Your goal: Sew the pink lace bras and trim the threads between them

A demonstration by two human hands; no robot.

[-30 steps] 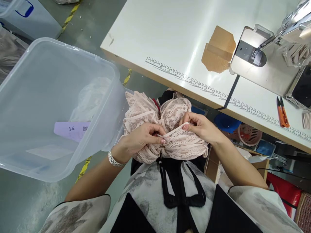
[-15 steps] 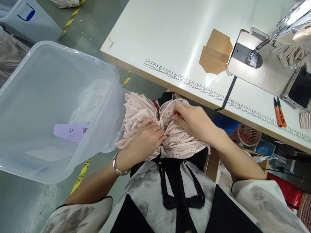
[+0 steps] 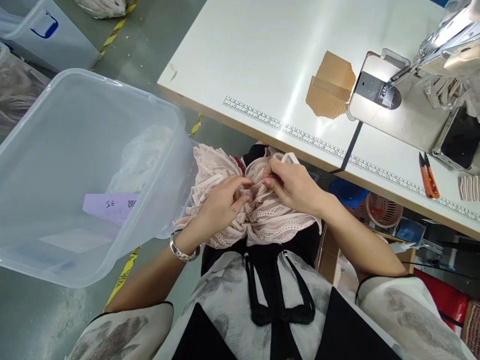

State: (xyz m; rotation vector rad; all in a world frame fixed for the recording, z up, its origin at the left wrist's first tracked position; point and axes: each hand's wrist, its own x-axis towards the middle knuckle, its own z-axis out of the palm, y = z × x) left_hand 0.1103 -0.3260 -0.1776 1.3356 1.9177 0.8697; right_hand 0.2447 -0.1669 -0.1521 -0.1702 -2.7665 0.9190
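Note:
A bundle of pale pink lace pieces [image 3: 277, 227] lies across my lap, gathered at its middle and fanned out to both sides. Over the left half is my left hand [image 3: 225, 200], its thumb and index finger apart near the middle of the bundle, with nothing visible between them. On the right half, my right hand [image 3: 296, 185] has its fingers bent and pinched on the edge of a lace piece. A pale flap of the fabric sticks up behind its knuckles. The fingertips are partly hidden among the folds.
At left stands a clear plastic bin [image 3: 90, 80] with a purple card [image 3: 110, 206] inside. The white table [image 3: 255, 50] ahead bears torn cardboard [image 3: 330, 85], a sewing machine [image 3: 405, 105], orange thread snips [image 3: 428, 177] and a printed ruler. A pink basket [image 3: 382, 209] is below.
My left hand has lifted slightly off the gathered middle, and its thumb and index finger have spread. My right hand has stayed near the same spot, with a pale flap now raised behind it.

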